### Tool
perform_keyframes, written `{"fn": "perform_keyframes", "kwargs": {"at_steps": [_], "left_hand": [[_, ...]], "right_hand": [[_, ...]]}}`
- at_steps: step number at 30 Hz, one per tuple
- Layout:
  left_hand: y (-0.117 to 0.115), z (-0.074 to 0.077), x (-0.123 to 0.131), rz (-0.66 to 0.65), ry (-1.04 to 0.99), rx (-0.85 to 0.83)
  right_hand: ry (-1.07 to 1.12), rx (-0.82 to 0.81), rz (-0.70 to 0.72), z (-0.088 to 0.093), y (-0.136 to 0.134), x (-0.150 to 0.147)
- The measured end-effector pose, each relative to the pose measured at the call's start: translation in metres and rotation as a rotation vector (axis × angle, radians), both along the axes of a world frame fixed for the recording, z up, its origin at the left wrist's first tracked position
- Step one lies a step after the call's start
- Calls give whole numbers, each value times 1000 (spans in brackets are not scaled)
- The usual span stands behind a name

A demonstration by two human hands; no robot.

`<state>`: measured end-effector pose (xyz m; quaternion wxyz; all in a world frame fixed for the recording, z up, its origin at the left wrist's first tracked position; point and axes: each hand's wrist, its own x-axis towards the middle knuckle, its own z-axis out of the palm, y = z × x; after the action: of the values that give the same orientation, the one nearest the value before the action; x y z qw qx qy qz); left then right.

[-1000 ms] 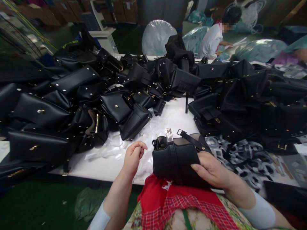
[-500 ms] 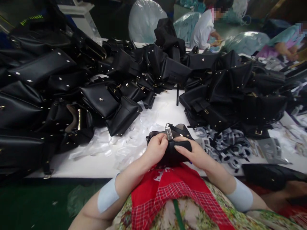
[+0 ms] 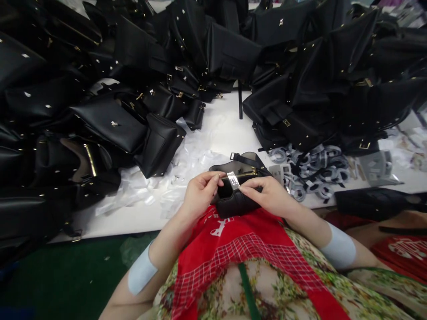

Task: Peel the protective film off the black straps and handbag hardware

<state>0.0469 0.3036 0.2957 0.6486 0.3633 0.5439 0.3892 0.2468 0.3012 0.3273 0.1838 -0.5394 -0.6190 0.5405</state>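
Observation:
A small black handbag (image 3: 235,205) rests against my apron at the table's front edge. Its mouth gapes, showing a gold zipper along the far side and a strap with a buckle behind. A shiny silver metal clasp (image 3: 233,180) sits over the opening. My right hand (image 3: 267,194) pinches the clasp's lower right edge between thumb and fingers. At the clasp's left side, my left hand (image 3: 203,192) is closed in a pinch; what lies between its fingertips is too small to make out.
Black handbags (image 3: 110,122) are heaped at left, and more bags (image 3: 300,120) at right and back. Clear plastic pieces (image 3: 180,178) lie left of my hands. Coiled straps (image 3: 313,171) lie to the right. Another person's arm (image 3: 407,220) shows at far right, near a black bag.
The view has tipped downward. My hands have moved slightly apart around the clasp. The bag's mouth and gold zipper now show, where the flap and my hands covered them before.

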Motion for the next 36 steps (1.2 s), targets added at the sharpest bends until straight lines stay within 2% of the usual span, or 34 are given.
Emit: {"fn": "perform_keyframes", "kwargs": {"at_steps": [8, 17, 23, 27, 30, 36], "left_hand": [[9, 6, -12, 23, -75, 14], [10, 12, -20, -123, 10, 19], [11, 15, -22, -94, 66, 65], [11, 14, -25, -161, 34, 40], [12, 13, -28, -228, 112, 68], [17, 15, -32, -359, 397, 140]], "right_hand": [[-59, 57, 133, 10, -5, -9], [-83, 97, 163, 11, -5, -14], [-113, 120, 188, 9, -7, -16], [-110, 133, 208, 10, -8, -17], [-109, 136, 211, 11, -8, -19], [-88, 109, 198, 10, -10, -19]]}}
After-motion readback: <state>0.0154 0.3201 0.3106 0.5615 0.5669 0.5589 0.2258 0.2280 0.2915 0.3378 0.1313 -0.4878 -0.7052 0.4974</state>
